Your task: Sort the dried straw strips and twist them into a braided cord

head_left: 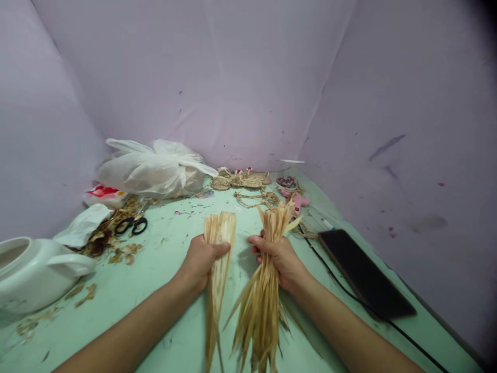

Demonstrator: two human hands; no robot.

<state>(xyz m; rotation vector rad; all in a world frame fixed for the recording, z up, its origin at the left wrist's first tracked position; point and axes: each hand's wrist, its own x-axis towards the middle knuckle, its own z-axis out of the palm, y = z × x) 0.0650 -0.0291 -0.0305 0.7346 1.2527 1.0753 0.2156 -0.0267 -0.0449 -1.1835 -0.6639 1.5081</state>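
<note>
My left hand is closed around a few flat, pale dried husk strips, thumb pressed across the front. Their wide ends point up and the narrow tips hang toward me. A thicker bundle of dried husk strips is gripped in my right hand, its many pointed ends fanning downward. A small gap separates the two bunches above the green tabletop. Fingers behind each bunch are partly hidden.
Black-handled scissors lie left among husk scraps, near a white pitcher. A white plastic bag and woven straw pieces sit at the back. A pink glue gun, a black cable and a dark tablet-like slab are right.
</note>
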